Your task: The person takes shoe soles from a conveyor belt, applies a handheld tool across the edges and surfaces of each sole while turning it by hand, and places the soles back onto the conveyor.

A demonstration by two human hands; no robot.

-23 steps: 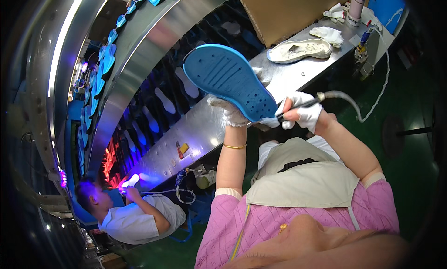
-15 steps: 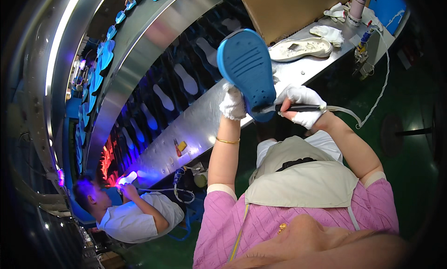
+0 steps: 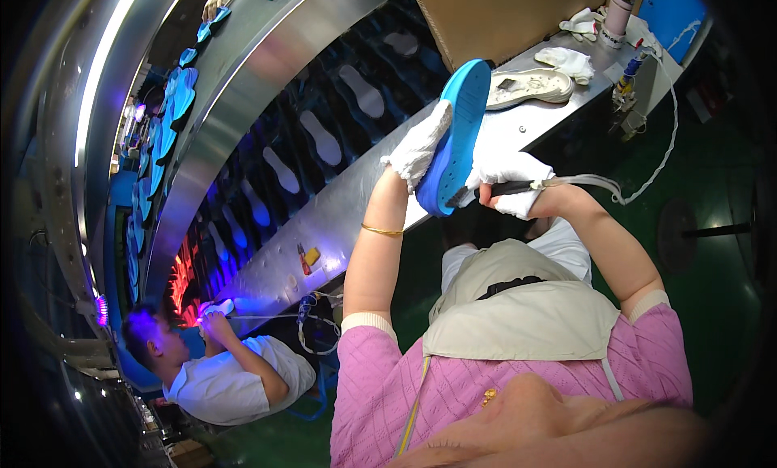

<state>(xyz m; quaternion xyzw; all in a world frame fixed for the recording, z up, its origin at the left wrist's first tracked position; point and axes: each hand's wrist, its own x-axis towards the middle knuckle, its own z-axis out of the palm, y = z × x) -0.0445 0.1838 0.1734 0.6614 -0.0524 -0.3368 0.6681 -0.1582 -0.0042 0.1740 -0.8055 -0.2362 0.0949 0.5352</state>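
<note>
A blue shoe sole [image 3: 460,136] stands almost on edge in front of me, above the metal bench. My left hand [image 3: 419,146], in a white glove, grips it from the left side. My right hand [image 3: 507,181], also white-gloved, holds a dark pen-like tool [image 3: 486,192] whose tip touches the sole's lower end. A pale hose [image 3: 603,186] runs from the tool off to the right.
A metal bench [image 3: 340,217] runs diagonally, with a dark conveyor [image 3: 324,136] of pale soles under violet light behind it. A white shoe [image 3: 530,85], gloves, a cup and a cardboard box [image 3: 502,14] sit at upper right. A co-worker [image 3: 218,371] sits at lower left.
The sole turned from showing its flat blue face to standing nearly on edge. My left hand rose and shifted right with it; my right hand stayed at the sole's lower end.
</note>
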